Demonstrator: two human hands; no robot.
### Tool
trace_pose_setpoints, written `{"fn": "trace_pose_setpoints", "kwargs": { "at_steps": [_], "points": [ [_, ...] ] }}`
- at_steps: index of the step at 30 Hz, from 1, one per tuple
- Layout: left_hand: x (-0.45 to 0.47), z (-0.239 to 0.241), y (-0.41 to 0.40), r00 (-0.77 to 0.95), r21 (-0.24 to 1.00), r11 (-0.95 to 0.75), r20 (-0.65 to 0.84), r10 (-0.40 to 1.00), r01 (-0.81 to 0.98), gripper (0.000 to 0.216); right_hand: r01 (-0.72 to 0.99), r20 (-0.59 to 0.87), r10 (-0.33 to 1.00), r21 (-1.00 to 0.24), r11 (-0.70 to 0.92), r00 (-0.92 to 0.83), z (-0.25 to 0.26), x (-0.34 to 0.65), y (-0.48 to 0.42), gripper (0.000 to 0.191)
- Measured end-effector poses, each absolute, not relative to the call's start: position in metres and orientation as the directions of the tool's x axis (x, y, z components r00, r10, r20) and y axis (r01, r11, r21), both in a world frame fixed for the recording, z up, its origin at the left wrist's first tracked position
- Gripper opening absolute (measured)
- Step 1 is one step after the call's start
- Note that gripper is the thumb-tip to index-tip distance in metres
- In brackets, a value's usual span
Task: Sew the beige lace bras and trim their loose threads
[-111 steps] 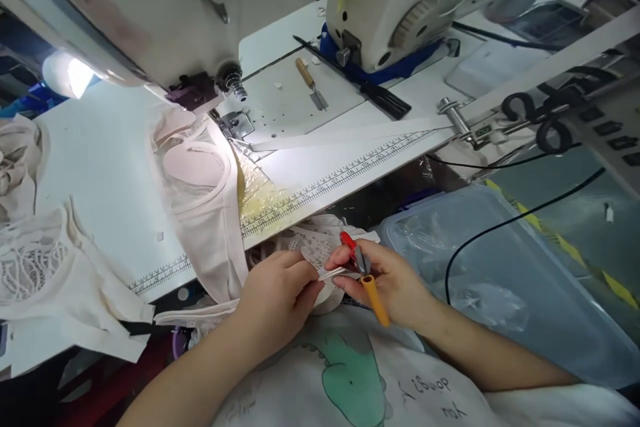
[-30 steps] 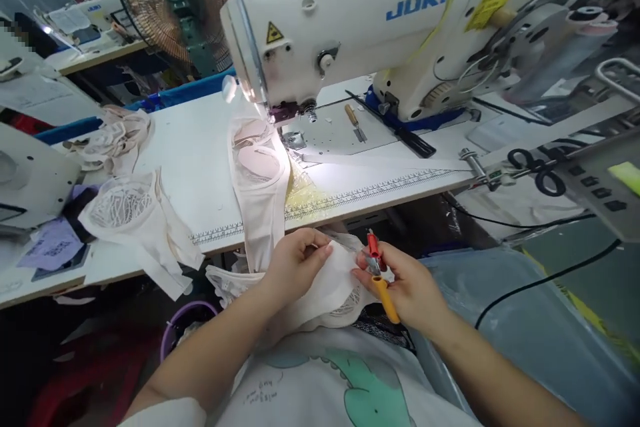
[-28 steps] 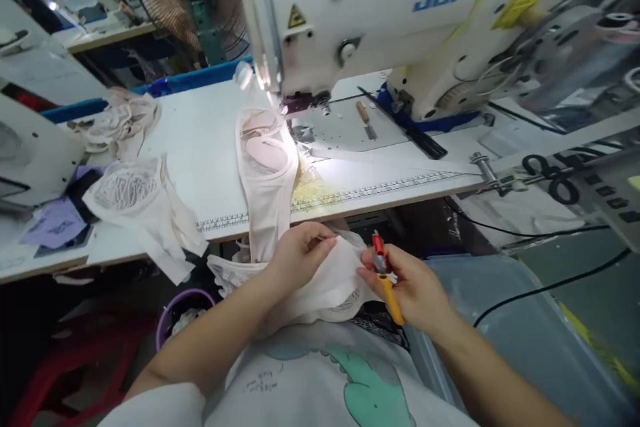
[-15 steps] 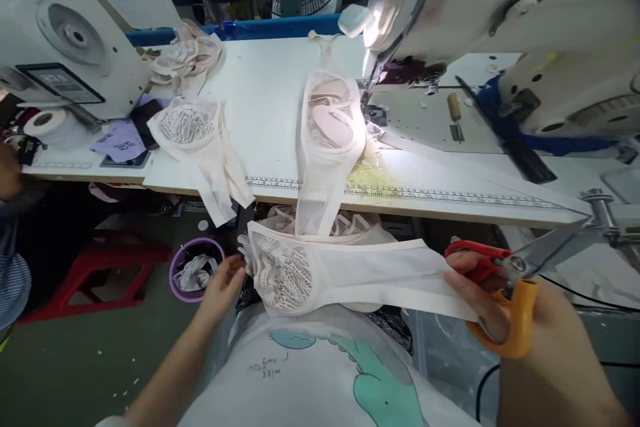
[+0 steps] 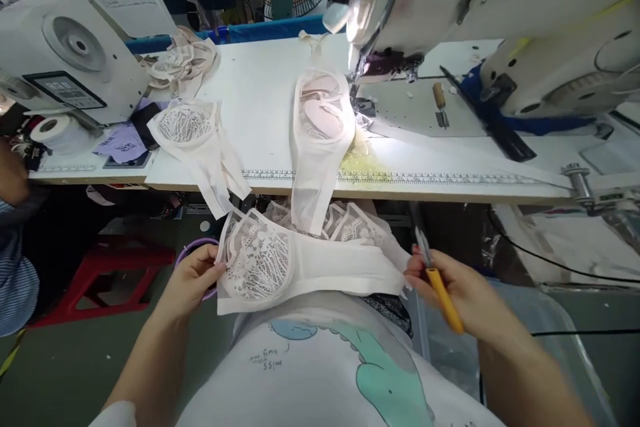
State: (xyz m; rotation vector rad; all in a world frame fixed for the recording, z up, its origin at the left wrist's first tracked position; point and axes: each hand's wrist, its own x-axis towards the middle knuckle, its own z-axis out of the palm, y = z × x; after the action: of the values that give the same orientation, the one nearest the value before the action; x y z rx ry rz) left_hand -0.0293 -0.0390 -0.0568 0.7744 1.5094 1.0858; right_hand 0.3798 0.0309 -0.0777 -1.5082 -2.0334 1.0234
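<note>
A white lace bra (image 5: 343,267) stretches across my lap, its patterned cup to the left and its plain band to the right. My left hand (image 5: 187,280) pinches the outer edge of the lace cup between thumb and fingers. Around the scissors (image 5: 444,300) my right hand (image 5: 467,283) is closed; their orange handle crosses the palm and the blades point up toward the table. The fingertips of that hand also touch the end of the band. More lace cups (image 5: 357,227) lie behind the bra, partly covered by it.
A bra (image 5: 320,140) hangs over the table edge beside the sewing machine (image 5: 475,7); another bra piece (image 5: 187,127) lies left. A wooden-handled tool (image 5: 439,103) rests on the machine bed. A purple bin (image 5: 193,247), a red stool (image 5: 107,273) and a co-worker's arm (image 5: 13,173) are at left.
My left hand has moved up and taken hold of the lace cup's edge. My right hand has shifted left with the scissors, which have turned blades upward. The band is less stretched.
</note>
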Motion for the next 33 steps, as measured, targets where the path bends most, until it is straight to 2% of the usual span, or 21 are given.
{"fn": "trace_pose_setpoints", "kwargs": {
  "at_steps": [4,9,11,14,17,20,25,29,33],
  "points": [
    [-0.022,-0.037,-0.027,-0.181,0.915,0.384,-0.361,0.915,0.12,0.021,0.467,-0.226,0.93,-0.882,-0.07,-0.289,-0.1,0.354,0.02,0.027],
    [-0.014,-0.025,-0.026,-0.249,0.918,0.36,-0.314,0.916,0.167,0.02,0.492,-0.228,0.968,-0.858,-0.149,-0.106,-0.095,0.342,0.02,0.026],
    [-0.013,-0.022,-0.028,-0.25,0.925,0.353,-0.312,0.917,0.14,0.02,0.526,-0.195,0.968,-0.847,-0.083,-0.16,-0.092,0.338,0.023,0.025],
    [-0.014,-0.024,-0.033,-0.263,0.939,0.333,-0.301,0.917,0.085,0.022,0.631,-0.092,0.927,-0.756,0.174,-0.365,-0.09,0.326,0.031,0.019],
    [-0.02,-0.025,-0.04,-0.279,0.95,0.308,-0.282,0.918,0.05,0.022,0.633,0.007,0.871,-0.685,0.362,-0.491,-0.085,0.314,0.036,0.019],
    [-0.025,-0.019,-0.046,-0.283,0.962,0.27,-0.25,0.926,0.034,0.018,0.623,-0.006,0.863,-0.695,0.359,-0.505,-0.084,0.31,0.039,0.02],
    [-0.027,-0.005,-0.047,-0.297,0.983,0.178,-0.157,0.942,0.044,0.019,0.654,-0.037,0.808,-0.61,0.448,-0.588,-0.092,0.302,0.039,0.021],
    [-0.034,-0.001,-0.053,-0.278,0.986,0.14,-0.109,0.954,0.093,0.016,0.581,-0.001,0.794,-0.682,0.444,-0.608,-0.082,0.293,0.037,0.019],
    [-0.041,0.025,-0.064,-0.335,0.969,0.145,-0.072,0.939,0.198,0.008,0.523,-0.08,0.809,-0.799,0.298,-0.582,-0.069,0.301,0.038,0.015]
  ]
}}
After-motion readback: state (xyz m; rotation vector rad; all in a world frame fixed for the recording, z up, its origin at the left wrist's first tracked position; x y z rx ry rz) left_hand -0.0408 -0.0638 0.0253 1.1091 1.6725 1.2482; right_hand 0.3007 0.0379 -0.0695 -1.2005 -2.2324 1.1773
